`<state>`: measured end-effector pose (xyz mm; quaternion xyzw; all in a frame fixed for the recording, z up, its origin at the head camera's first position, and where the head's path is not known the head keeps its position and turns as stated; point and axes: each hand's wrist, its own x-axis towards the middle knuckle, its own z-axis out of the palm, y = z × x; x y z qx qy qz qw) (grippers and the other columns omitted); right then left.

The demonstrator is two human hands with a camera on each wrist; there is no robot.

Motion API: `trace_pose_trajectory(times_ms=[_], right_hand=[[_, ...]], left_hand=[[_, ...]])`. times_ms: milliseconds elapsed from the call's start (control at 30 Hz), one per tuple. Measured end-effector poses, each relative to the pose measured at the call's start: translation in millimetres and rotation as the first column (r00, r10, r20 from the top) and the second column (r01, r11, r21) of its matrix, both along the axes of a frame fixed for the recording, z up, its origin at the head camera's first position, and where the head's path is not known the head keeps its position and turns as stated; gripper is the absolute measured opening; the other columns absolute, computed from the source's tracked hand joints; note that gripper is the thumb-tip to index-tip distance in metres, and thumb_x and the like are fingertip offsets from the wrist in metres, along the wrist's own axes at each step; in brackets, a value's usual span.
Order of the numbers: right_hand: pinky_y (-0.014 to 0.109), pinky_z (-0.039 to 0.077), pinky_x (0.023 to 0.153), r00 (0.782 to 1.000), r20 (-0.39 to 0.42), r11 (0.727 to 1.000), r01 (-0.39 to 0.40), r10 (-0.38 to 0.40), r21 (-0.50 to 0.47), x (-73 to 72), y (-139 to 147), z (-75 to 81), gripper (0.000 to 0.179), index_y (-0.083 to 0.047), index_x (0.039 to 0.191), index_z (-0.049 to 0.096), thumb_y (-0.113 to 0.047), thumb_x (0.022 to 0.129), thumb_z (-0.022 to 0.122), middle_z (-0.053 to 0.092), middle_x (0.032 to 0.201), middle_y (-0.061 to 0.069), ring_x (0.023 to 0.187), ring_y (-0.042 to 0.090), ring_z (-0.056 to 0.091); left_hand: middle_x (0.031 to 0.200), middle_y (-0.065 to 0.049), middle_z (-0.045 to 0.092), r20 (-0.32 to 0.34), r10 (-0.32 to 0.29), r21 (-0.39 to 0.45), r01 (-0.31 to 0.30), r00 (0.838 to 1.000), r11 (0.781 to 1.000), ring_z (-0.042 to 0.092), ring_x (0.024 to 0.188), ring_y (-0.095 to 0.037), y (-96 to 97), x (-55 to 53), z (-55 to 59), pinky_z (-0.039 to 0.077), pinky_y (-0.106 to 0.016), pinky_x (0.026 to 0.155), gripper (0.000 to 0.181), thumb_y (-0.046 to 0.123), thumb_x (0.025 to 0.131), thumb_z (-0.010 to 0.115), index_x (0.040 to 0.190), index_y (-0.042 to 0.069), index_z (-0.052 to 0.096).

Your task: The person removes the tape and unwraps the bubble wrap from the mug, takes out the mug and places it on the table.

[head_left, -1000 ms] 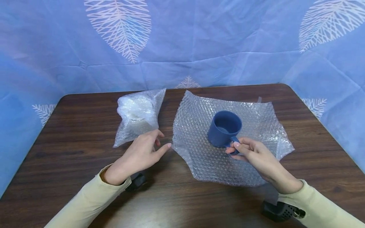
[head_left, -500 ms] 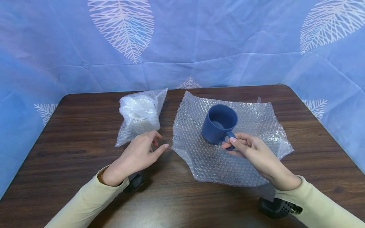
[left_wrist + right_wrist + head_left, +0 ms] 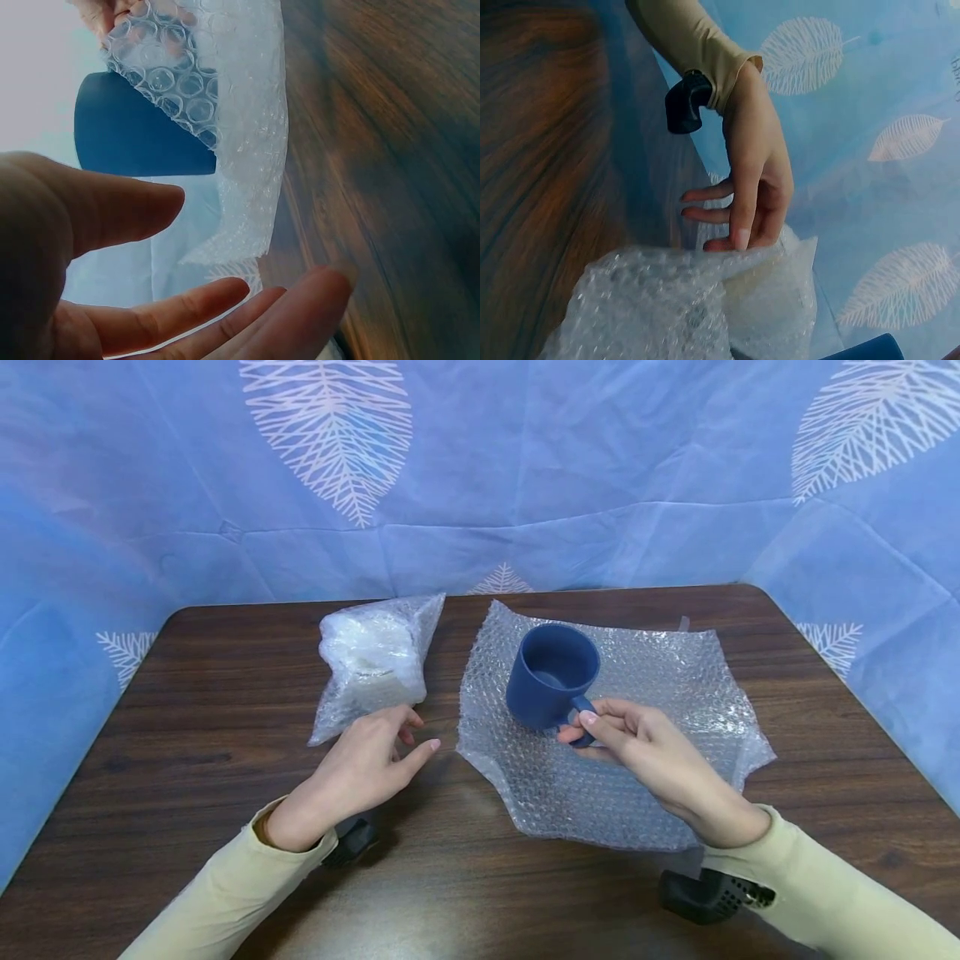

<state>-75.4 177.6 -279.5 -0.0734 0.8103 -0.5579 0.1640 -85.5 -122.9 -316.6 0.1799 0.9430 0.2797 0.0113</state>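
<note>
My right hand (image 3: 648,760) pinches the handle of a blue mug (image 3: 536,693) between thumb and fingers. The mug stands rim up, close over the left part of a spread sheet of bubble wrap (image 3: 600,802). In the left wrist view, a raised corner of the wrap hides part of the mug (image 3: 127,127). My left hand (image 3: 356,772) holds nothing; its fingers are relaxed and parted beside the near end of a bubble-wrapped parcel (image 3: 371,652). The right wrist view shows the mug's edge (image 3: 870,351) at the bottom and my left hand (image 3: 761,165) beyond the wrap.
All of this is on a dark wooden table (image 3: 187,735) with rounded far corners. A blue cloth (image 3: 577,460) with white leaf prints hangs behind and around it. Each wrist carries a black camera, such as the right one (image 3: 697,897).
My right hand has carried the mug left and slightly away from me, over the bubble wrap. The left hand has barely moved, and the parcel and wrap stay put.
</note>
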Motion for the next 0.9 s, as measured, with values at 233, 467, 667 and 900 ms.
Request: trace_pose_trajectory(times_ms=[233, 467, 667, 900], right_hand=[[0.029, 0.05, 0.093, 0.999, 0.022, 0.998, -0.035, 0.036, -0.053, -3.5, -15.4, 6.1, 0.04, 0.011, 0.126, 0.047, -0.021, 0.103, 0.045, 0.063, 0.115, 0.024, 0.115, 0.028, 0.061], [0.033, 0.049, 0.094, 0.996, 0.006, 0.99, -0.09, 0.091, -0.107, -5.3, -32.0, 10.6, 0.035, 0.012, 0.121, 0.05, -0.018, 0.103, 0.045, 0.065, 0.112, 0.024, 0.115, 0.029, 0.061], [0.034, 0.05, 0.093, 0.992, 0.023, 0.983, -0.119, 0.124, -0.138, -4.2, -43.1, 11.1, 0.032, 0.012, 0.116, 0.052, -0.016, 0.102, 0.047, 0.067, 0.108, 0.023, 0.111, 0.028, 0.063], [0.035, 0.05, 0.094, 0.985, 0.036, 0.973, -0.161, 0.169, -0.166, 0.1, -54.4, 9.9, 0.032, 0.012, 0.116, 0.052, -0.016, 0.101, 0.048, 0.067, 0.107, 0.024, 0.11, 0.028, 0.064]], left_hand=[[0.088, -0.011, 0.067, -0.014, 0.003, 0.013, -0.003, 1.0, 1.0, 0.058, 0.065, -0.01, -1.7, 0.5, -0.1, 0.047, -0.029, 0.06, 0.029, 0.025, 0.09, 0.066, 0.106, 0.001, 0.063], [0.088, -0.01, 0.067, -0.022, 0.001, 0.021, 0.0, 1.0, 1.0, 0.06, 0.066, -0.013, -3.0, 0.8, -1.4, 0.048, -0.029, 0.061, 0.029, 0.025, 0.089, 0.066, 0.105, 0.001, 0.063], [0.086, -0.008, 0.066, -0.02, 0.001, 0.017, 0.0, 1.0, 1.0, 0.055, 0.062, -0.01, -4.1, 0.3, -1.4, 0.045, -0.028, 0.058, 0.023, 0.022, 0.089, 0.066, 0.102, 0.002, 0.064], [0.086, -0.007, 0.067, -0.023, 0.0, 0.008, 0.0, 1.0, 1.0, 0.056, 0.065, -0.015, -8.2, -0.9, 1.2, 0.043, -0.029, 0.059, 0.016, 0.011, 0.088, 0.062, 0.101, 0.002, 0.065]])
